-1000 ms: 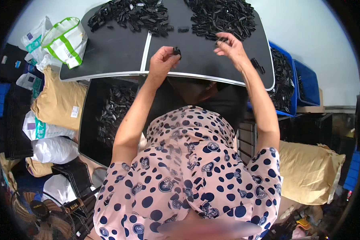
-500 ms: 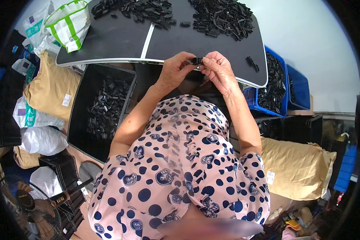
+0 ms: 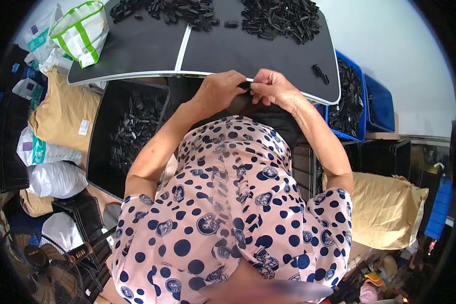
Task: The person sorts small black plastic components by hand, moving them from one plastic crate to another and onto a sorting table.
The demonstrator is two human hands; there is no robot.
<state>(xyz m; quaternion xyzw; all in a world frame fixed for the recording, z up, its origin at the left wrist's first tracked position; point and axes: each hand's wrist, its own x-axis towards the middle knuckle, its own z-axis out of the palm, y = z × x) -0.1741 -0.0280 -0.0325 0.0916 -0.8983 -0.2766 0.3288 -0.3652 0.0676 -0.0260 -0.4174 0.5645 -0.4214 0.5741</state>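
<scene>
A small black plastic part (image 3: 245,85) is pinched between my two hands, just off the front edge of the black folding table (image 3: 137,55). My left hand (image 3: 217,93) grips its left end, the back of the hand hiding most of the fingers. On the other end, the thumb and forefinger of my right hand (image 3: 274,91) are closed. Most of the part is covered by fingers, so its exact kind cannot be made out. Farther back on the table lie a large heap of similar black parts (image 3: 281,19) and a second heap (image 3: 167,10) to its left.
Two loose parts (image 3: 320,74) lie near the table's right corner. Left of my lap stands a black bin (image 3: 99,152) holding more parts; blue crates (image 3: 362,104) stand at right. A green-edged white bag (image 3: 81,38) occupies the table's left end. A fan (image 3: 40,261) stands lower left.
My hands have drawn slightly down toward my body, and both elbows have spread outward. My left hand has turned, so its back now covers more of the black part.
</scene>
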